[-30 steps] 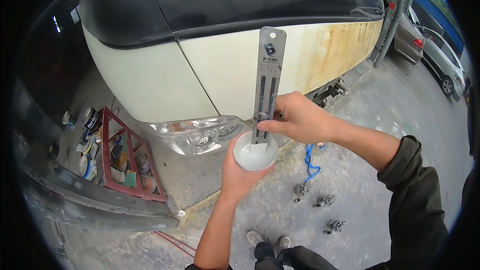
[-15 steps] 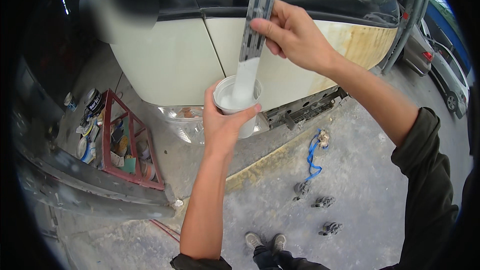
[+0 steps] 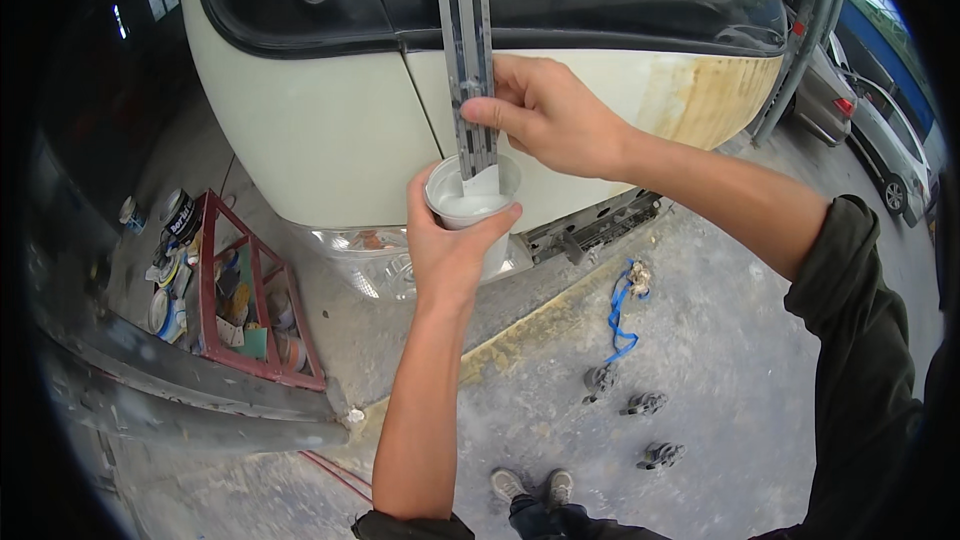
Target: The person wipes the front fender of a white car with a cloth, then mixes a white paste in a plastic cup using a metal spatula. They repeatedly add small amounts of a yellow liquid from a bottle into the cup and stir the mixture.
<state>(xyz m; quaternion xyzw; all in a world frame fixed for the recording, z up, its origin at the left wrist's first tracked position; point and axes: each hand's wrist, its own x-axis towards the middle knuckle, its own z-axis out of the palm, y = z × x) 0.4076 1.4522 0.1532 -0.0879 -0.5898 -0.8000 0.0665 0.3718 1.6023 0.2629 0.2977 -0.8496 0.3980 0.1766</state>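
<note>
My left hand (image 3: 448,258) is wrapped round a clear plastic mixing cup (image 3: 511,180), held upright at the centre. White paint-like liquid (image 3: 468,205) lies inside it. My right hand (image 3: 565,122) pinches a long, slotted metal mixing stick (image 3: 467,15) between thumb and fingers, just above the cup. The stick stands nearly vertical, its white-coated lower end dipping into the liquid, so its tip is hidden. Behind both hands is a cream-coloured vehicle (image 3: 320,130) with a dark window and a rusty-yellow patch at the right.
A red metal frame (image 3: 208,285) stands at the lower left, with cans and scraps about it. Several dark round tools (image 3: 645,403) and a blue strap (image 3: 617,325) lie on the concrete floor. Parked cars (image 3: 875,125) stand at the far right; a grey post (image 3: 815,35) is beside them.
My right hand has moved left and down, lowering the mixing stick deeper into the cup and bringing it more upright. My left hand and the cup stay nearly in place.
</note>
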